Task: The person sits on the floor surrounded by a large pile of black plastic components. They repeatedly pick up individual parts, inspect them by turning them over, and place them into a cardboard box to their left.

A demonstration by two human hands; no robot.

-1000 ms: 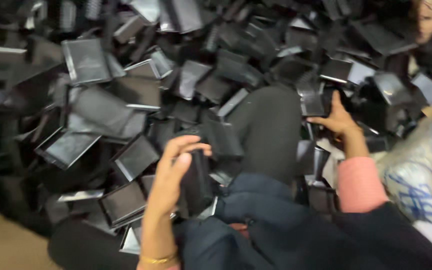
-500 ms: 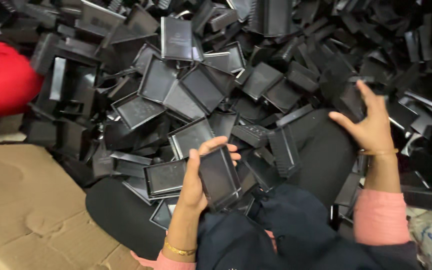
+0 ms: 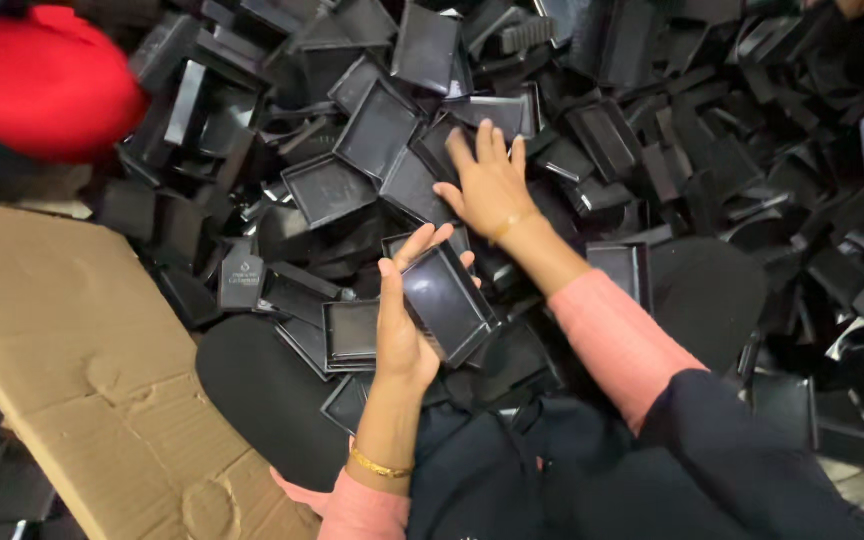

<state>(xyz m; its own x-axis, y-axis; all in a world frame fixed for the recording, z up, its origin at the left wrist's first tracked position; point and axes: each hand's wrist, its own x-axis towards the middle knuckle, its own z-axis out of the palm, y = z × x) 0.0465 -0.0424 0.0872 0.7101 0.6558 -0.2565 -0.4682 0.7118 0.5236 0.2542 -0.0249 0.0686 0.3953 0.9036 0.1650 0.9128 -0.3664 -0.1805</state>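
Black plastic trays (image 3: 382, 130) fill the upper and right of frame, heaped w/ no order. Your left hand (image 3: 402, 320), centre frame, is clamped on one tray (image 3: 447, 300): thumb on its left rim, fingers behind, open side facing you, tilted. Your right hand (image 3: 487, 180), just above centre, lies flat on the heap w/ fingers spread, palm down, gripping nothing. Cardboard (image 3: 72, 350) lies lower left, beside your knee (image 3: 262, 390). Red blurred object (image 3: 47, 80) at upper left. Gold bangle (image 3: 382, 465) on left wrist, pink cuffs on both arms.
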